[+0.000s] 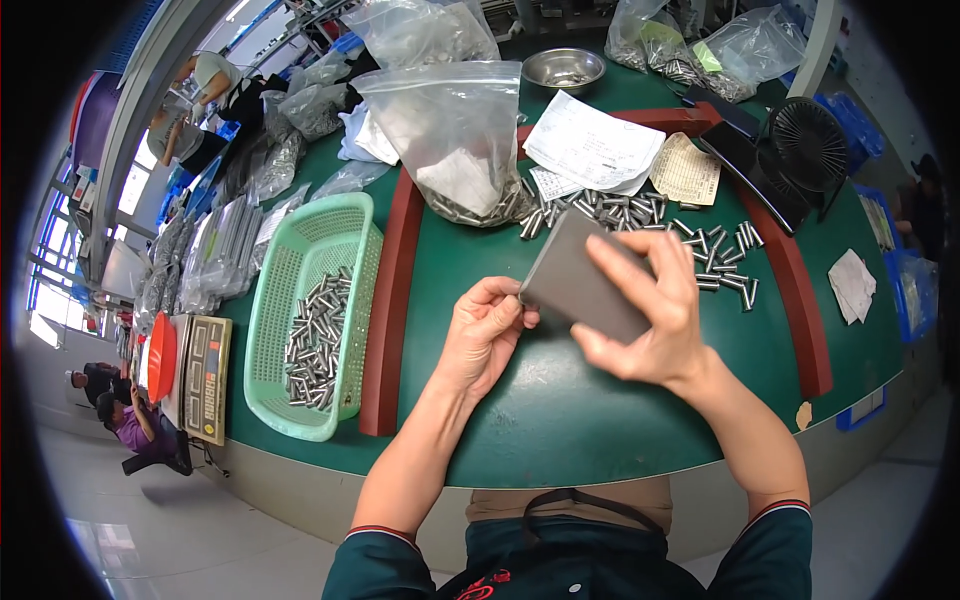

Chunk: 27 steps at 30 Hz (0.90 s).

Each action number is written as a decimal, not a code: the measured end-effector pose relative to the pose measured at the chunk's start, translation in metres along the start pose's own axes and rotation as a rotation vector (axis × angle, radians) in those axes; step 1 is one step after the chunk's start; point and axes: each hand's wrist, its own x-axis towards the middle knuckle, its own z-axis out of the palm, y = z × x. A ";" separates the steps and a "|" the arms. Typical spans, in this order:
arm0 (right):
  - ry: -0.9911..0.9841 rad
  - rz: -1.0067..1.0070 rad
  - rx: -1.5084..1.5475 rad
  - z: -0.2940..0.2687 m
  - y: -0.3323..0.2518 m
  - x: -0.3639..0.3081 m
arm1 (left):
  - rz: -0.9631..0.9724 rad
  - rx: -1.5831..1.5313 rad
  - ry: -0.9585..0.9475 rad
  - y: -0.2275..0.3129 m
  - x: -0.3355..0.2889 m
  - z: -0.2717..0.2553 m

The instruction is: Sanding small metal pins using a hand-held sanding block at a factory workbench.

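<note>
Over the middle of the green table, my right hand (655, 305) is closed around a flat dark grey rectangular block (583, 280), fingers on its face and thumb along the lower edge. At the block's left corner my left hand (487, 325) pinches a small metal pin (523, 297); the fingers hide most of it, and its end meets or nearly meets the block. Beyond the block lies a loose pile of short silver pins (715, 255). More such pins (318, 345) fill part of a pale green plastic basket (262, 385) on the left.
Dark red bars (388, 330) frame the work area. A zip bag of parts (470, 150), papers (592, 140), a steel bowl (563, 70) and a black fan (808, 145) stand at the back. A scale (207, 380) sits left; a crumpled paper (852, 287) lies right. People are far left.
</note>
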 end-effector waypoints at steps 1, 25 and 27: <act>-0.031 -0.067 0.010 -0.002 -0.009 0.000 | -0.054 0.021 0.111 -0.003 0.002 0.005; -0.036 0.182 -0.166 0.001 0.023 0.002 | -0.010 0.157 -0.059 0.003 -0.002 0.003; 0.028 0.289 -0.002 0.001 0.028 -0.003 | -0.045 0.032 -0.133 0.005 0.001 0.003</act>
